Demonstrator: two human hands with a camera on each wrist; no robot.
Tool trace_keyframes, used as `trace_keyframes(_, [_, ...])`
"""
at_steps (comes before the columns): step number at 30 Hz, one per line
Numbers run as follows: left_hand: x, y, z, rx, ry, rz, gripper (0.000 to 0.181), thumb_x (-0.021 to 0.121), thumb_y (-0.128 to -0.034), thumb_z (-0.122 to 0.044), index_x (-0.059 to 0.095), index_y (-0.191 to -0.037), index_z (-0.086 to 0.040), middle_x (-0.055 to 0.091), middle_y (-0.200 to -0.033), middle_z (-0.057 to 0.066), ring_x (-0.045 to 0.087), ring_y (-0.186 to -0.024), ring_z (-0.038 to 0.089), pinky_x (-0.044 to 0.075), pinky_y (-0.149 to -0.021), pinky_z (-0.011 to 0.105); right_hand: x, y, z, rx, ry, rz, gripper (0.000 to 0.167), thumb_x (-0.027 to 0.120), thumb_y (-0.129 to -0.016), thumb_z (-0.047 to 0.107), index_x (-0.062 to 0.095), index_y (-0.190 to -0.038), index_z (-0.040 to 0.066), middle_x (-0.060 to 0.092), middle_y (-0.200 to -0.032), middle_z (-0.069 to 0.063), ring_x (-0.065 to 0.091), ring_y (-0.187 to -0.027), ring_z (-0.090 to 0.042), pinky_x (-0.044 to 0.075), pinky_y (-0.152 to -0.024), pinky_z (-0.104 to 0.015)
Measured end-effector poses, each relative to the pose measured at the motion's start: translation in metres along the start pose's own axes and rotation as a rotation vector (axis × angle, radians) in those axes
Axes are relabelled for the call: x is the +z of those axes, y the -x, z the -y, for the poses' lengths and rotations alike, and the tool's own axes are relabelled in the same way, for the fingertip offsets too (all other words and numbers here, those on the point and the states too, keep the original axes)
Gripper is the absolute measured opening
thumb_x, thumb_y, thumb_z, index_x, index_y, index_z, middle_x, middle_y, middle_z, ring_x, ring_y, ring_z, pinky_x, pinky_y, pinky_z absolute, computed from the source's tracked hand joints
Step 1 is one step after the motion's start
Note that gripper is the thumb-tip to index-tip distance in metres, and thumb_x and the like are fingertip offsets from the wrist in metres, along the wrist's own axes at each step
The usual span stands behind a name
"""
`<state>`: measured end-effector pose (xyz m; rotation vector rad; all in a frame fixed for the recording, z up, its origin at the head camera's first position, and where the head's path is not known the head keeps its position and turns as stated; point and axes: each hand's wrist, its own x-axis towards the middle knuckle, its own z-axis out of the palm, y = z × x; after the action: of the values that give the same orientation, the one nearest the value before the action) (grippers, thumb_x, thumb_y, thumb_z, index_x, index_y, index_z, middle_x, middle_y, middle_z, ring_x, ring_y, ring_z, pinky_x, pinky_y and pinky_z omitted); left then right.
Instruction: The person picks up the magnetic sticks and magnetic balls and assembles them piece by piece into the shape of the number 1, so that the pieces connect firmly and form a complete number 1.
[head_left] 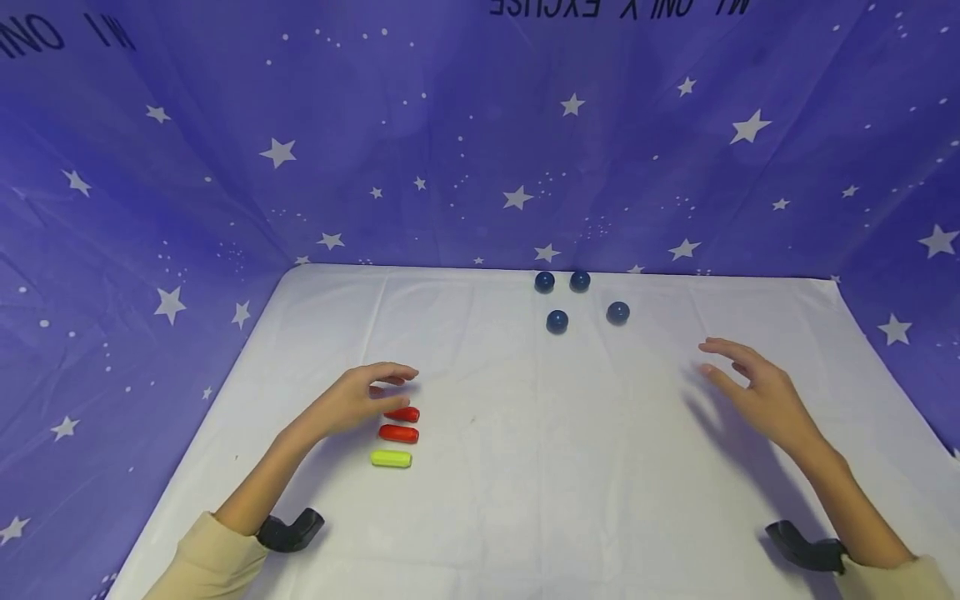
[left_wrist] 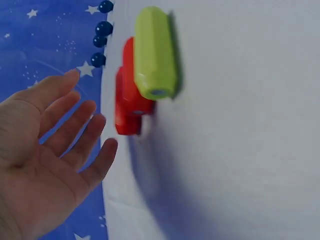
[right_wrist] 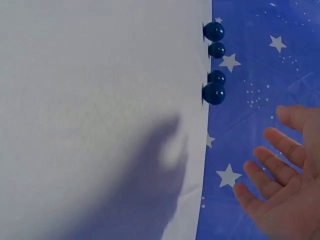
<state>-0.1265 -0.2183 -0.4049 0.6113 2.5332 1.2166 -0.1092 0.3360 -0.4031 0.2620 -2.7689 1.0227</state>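
Note:
In the head view the left hand [head_left: 360, 398] hovers over the table's left part, fingers loosely bent and holding nothing. Its thumb overlaps the farther red piece [head_left: 405, 414]; a second red piece [head_left: 398, 433] and a yellow-green one [head_left: 391, 458] lie nearer, in a column. The left wrist view shows the left hand [left_wrist: 55, 150] with fingers spread, beside the yellow-green piece [left_wrist: 154, 52] and the red ones [left_wrist: 135, 85]. The right hand [head_left: 761, 396] is raised over the table's right part, empty; in the right wrist view its fingers [right_wrist: 270, 182] are apart.
Several dark blue balls, among them a near one [head_left: 557, 322] and a right one [head_left: 618, 312], lie by the back edge of the white-covered table [head_left: 510, 517]. A purple-blue cloth [head_left: 465, 125] with white stars stands behind and at the sides. Black straps sit at both wrists.

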Motion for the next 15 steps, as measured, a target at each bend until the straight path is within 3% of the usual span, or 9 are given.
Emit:
trace_keyframes(2, [0.001, 0.002, 0.005, -0.020, 0.021, 0.029, 0.039, 0.072, -0.0931, -0.014, 0.063, -0.129, 0.001, 0.064, -0.128, 0.015, 0.057, -0.121, 0.034, 0.046, -0.100, 0.049, 0.004, -0.002, 0.000, -0.010, -0.023, -0.004, 0.039, 0.066, -0.098, 0.022, 0.061, -0.133, 0.005, 0.056, -0.137, -0.020, 0.045, -0.135, -0.024, 0.028, -0.093, -0.001])
trace_keyframes(5, [0.002, 0.005, 0.012, -0.027, 0.035, 0.048, 0.038, 0.072, -0.0926, -0.015, 0.065, -0.126, 0.001, 0.065, -0.126, 0.015, 0.059, -0.120, 0.033, 0.046, -0.101, 0.049, 0.008, -0.005, 0.001, -0.016, -0.054, 0.002, 0.039, 0.067, -0.098, 0.021, 0.061, -0.132, 0.004, 0.057, -0.135, -0.021, 0.045, -0.134, -0.017, 0.029, -0.093, 0.000])
trace_keyframes(8, [0.002, 0.007, 0.017, -0.016, 0.026, 0.048, 0.036, 0.073, -0.0914, -0.014, 0.067, -0.124, 0.000, 0.067, -0.122, 0.014, 0.062, -0.115, 0.032, 0.047, -0.099, 0.048, 0.011, -0.008, 0.004, -0.007, -0.078, 0.014, 0.039, 0.067, -0.098, 0.021, 0.061, -0.132, 0.003, 0.058, -0.135, -0.021, 0.047, -0.132, -0.019, 0.031, -0.094, -0.001])
trace_keyframes(12, [0.004, 0.007, 0.021, 0.010, -0.001, 0.042, 0.032, 0.074, -0.0898, -0.011, 0.070, -0.120, -0.003, 0.069, -0.117, 0.009, 0.064, -0.109, 0.028, 0.049, -0.097, 0.045, 0.016, -0.012, 0.005, 0.003, -0.098, 0.019, 0.038, 0.068, -0.097, 0.019, 0.062, -0.131, 0.002, 0.058, -0.135, -0.020, 0.047, -0.128, -0.002, 0.033, -0.095, -0.004])
trace_keyframes(15, [0.005, 0.007, 0.024, 0.021, -0.035, 0.034, 0.028, 0.075, -0.0890, -0.010, 0.072, -0.117, -0.006, 0.070, -0.113, 0.004, 0.064, -0.105, 0.023, 0.050, -0.094, 0.041, 0.020, -0.016, 0.005, -0.004, -0.112, 0.017, 0.037, 0.069, -0.096, 0.015, 0.062, -0.130, 0.001, 0.059, -0.134, -0.020, 0.050, -0.129, -0.009, 0.036, -0.095, -0.006])
